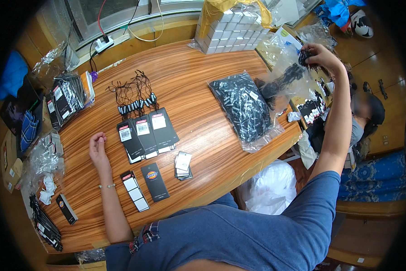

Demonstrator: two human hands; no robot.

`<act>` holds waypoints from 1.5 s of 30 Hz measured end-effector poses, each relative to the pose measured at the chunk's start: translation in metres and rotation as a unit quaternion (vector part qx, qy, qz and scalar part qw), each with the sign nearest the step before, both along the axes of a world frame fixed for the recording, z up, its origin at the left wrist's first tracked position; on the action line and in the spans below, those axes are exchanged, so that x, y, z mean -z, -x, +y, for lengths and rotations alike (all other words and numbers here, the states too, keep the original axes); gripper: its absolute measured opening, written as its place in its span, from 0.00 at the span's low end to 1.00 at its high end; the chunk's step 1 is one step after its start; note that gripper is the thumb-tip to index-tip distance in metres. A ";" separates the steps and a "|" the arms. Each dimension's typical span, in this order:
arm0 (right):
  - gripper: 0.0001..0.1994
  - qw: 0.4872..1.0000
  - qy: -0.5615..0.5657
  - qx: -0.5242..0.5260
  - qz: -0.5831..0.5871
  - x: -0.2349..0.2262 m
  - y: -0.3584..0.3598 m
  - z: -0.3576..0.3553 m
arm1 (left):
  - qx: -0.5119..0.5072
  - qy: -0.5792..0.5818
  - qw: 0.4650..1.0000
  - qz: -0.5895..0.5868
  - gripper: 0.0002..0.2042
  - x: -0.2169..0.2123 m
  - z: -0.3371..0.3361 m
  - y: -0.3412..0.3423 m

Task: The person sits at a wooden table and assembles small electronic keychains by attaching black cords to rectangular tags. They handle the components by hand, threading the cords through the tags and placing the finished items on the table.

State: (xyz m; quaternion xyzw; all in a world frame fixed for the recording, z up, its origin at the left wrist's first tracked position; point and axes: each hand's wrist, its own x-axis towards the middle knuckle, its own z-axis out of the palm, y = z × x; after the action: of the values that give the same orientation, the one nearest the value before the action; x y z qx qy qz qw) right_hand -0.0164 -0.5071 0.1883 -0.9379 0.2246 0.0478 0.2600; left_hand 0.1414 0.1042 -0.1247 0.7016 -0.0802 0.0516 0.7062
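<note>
High at the right, my right hand [322, 57] is closed on a bunch of black hang-tag strings [305, 55] above an opened clear bag [282, 88] with more dark strings inside. My left hand [98, 147] rests on the table with its fingers curled together and no object visible in them. Beside it lie three stacks of black hang tags [143, 131], with several black strings [135, 90] fanned out above them. Nearer me are a black card with white labels [134, 190], a single black tag [155, 182] and a pile of small white cards [183, 165].
A filled plastic bag of black string tags [243, 110] lies on the table's right. Stacked white boxes [232, 29] stand at the back. Bundled black tags [67, 99] and crumpled plastic [45, 158] line the left edge. Another person [368, 110] sits beyond the right edge.
</note>
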 end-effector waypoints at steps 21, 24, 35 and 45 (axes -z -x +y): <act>0.19 0.993 0.047 0.013 -0.108 -0.029 0.020 -0.024 | 0.003 0.004 1.000 -0.004 0.07 0.002 0.000 -0.001; 0.20 0.994 0.083 0.017 -0.075 -0.046 0.023 -0.017 | 0.002 0.009 1.000 -0.005 0.07 0.002 0.003 -0.001; 0.17 0.990 -0.013 -0.006 -0.141 -0.094 0.036 -0.026 | 0.003 0.005 1.000 -0.001 0.08 0.002 0.001 -0.001; 0.17 0.985 0.012 0.002 -0.173 -0.163 0.051 -0.049 | 0.003 -0.001 1.000 -0.002 0.08 0.003 0.003 -0.002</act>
State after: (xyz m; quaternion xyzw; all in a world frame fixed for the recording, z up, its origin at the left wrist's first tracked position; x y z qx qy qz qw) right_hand -0.0674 -0.5558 0.3516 -0.9347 0.1783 -0.1180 0.2841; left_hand 0.1434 0.1069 -0.1280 0.7022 -0.0835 0.0511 0.7053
